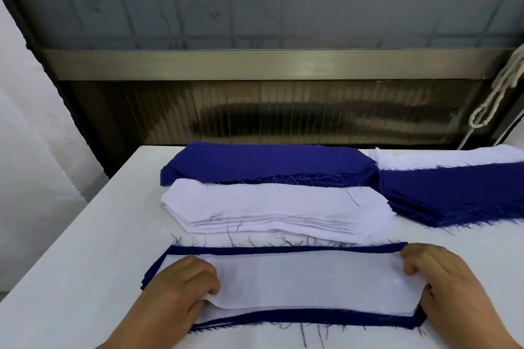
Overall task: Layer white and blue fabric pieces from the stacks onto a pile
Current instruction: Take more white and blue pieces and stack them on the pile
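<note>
1. My left hand (181, 289) has its fingers (198, 272) curled loosely, lying on the left end of the top white piece (312, 280); its near edge lifts in a small fold by my thumb, though I cannot tell whether I pinch it.
2. My right hand (450, 283) rests on the right end of the same piece, fingers bent, tips pressing the cloth rather than gripping.
3. That white piece lies on the pile (283, 316), whose blue edges show around it; its long axis runs left to right across the table (85, 235), with angled ends.
4. Just behind sits the white stack (272, 207), then the blue stack (266, 161), both long the same way.
5. To the right lie another blue stack (453, 195) and white cloth (448, 157).
6. No readable writing shows.
</note>
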Action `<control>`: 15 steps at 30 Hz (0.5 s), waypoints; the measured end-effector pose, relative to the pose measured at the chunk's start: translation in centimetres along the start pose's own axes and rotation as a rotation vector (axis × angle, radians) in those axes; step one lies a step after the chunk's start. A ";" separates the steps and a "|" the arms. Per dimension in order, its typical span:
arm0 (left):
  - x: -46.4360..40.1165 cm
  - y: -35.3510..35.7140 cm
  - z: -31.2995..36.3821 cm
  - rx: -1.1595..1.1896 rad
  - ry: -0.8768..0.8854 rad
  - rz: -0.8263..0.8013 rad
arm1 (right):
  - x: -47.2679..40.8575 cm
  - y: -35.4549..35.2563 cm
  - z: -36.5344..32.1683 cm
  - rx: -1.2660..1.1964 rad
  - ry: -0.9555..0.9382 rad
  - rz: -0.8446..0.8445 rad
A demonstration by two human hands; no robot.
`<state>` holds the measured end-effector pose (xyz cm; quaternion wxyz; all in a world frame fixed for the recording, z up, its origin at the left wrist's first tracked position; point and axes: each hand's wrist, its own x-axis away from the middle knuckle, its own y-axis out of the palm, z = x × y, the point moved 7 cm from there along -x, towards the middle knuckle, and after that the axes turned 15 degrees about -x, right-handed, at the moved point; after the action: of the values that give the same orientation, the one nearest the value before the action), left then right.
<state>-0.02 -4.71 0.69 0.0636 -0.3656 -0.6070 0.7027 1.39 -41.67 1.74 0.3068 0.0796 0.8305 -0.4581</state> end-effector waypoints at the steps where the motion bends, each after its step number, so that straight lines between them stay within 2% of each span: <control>1: 0.0 0.0 0.1 -0.009 0.007 -0.002 | 0.0 0.1 0.1 0.012 0.005 -0.007; 6: -0.1 0.0 0.4 -0.023 0.034 -0.012 | 0.0 0.6 0.6 0.003 0.040 -0.044; 11: 0.0 -0.4 0.4 0.065 -0.022 -0.047 | -0.1 -0.7 0.2 -0.129 0.045 0.056; 13: 0.2 -0.3 0.5 0.088 -0.027 -0.062 | -0.1 -0.9 -0.5 -0.184 -0.005 0.066; 15: 0.3 0.0 0.5 0.079 -0.031 -0.091 | 0.3 0.2 -1.9 -0.210 -0.102 -0.036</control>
<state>-0.54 -4.93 0.56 0.1004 -0.3238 -0.5957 0.7282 0.42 -40.04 2.20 0.3471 0.0089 0.8585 -0.3774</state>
